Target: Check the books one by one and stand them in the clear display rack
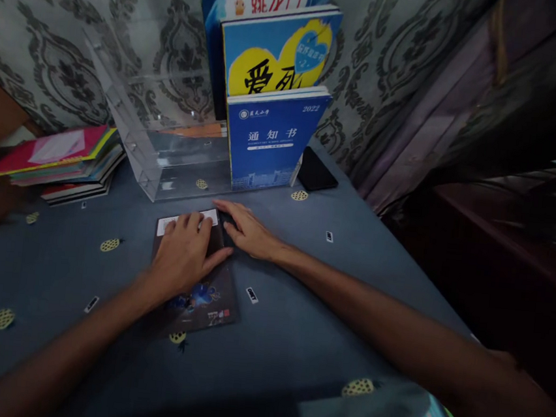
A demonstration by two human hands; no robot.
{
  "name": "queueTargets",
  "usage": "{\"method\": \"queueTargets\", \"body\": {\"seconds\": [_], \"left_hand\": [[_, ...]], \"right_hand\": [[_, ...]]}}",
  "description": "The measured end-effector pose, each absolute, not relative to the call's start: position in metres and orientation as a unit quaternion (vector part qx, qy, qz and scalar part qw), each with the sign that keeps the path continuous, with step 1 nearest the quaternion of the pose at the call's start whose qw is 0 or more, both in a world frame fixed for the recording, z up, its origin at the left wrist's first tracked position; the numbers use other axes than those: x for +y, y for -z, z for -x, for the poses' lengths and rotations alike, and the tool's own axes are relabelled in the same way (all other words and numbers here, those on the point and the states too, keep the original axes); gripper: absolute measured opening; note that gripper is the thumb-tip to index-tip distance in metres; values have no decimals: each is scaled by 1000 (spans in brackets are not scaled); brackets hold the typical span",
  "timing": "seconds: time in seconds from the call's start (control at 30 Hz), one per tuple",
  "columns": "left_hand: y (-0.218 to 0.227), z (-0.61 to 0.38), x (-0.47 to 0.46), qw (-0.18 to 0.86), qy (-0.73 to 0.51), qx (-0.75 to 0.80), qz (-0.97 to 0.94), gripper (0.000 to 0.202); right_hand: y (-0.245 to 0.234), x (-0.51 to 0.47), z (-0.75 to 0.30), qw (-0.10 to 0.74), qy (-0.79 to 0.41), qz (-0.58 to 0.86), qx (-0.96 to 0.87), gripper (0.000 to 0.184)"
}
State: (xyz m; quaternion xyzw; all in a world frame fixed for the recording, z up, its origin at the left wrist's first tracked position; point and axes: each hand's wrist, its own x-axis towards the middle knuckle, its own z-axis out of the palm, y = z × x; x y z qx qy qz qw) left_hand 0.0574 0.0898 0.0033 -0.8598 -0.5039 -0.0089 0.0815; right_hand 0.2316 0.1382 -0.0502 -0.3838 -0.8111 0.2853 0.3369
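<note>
A dark, thin book (204, 309) with a blue flower design near its lower edge and a white label at its top lies flat on the blue-grey tablecloth. It seems to have a clear plastic cover. My left hand (182, 252) rests palm down across the upper half of the book, fingers spread over the label. At the book's upper right corner, my right hand (249, 230) lies with its fingers stretched out along the edge, touching or very close to it. Neither hand is wrapped around anything.
Behind the hands stands a clear acrylic book stand (141, 149) holding a blue booklet (275, 139), a yellow-and-blue book (264, 50) and a taller one. A black phone-like slab (318, 171) lies right of it. A stack of books (70, 162) sits left. The table edge runs along the right.
</note>
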Motion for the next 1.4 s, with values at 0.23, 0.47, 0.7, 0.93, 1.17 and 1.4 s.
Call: {"method": "queueTargets", "body": {"seconds": [0.23, 0.47, 0.7, 0.93, 1.17, 1.4], "left_hand": [[-20, -35, 84, -30, -44, -480, 875, 52], [-21, -37, 53, 49, -56, -522, 849, 36], [-32, -60, 48, 80, -128, -557, 817, 23], [-34, -45, 53, 51, -74, -561, 823, 26], [-39, -40, 59, 33, -45, -559, 828, 32], [-39, -35, 60, 25, -24, -555, 831, 34]], "right_hand": [[42, 138, -231, 365, -334, 407, -768, 47], [41, 137, -227, 379, -360, 390, -758, 36], [39, 135, -228, 382, -357, 392, -757, 38], [42, 136, -227, 391, -355, 401, -749, 39], [41, 136, -227, 396, -357, 402, -745, 40], [42, 137, -227, 412, -355, 400, -738, 40]]}}
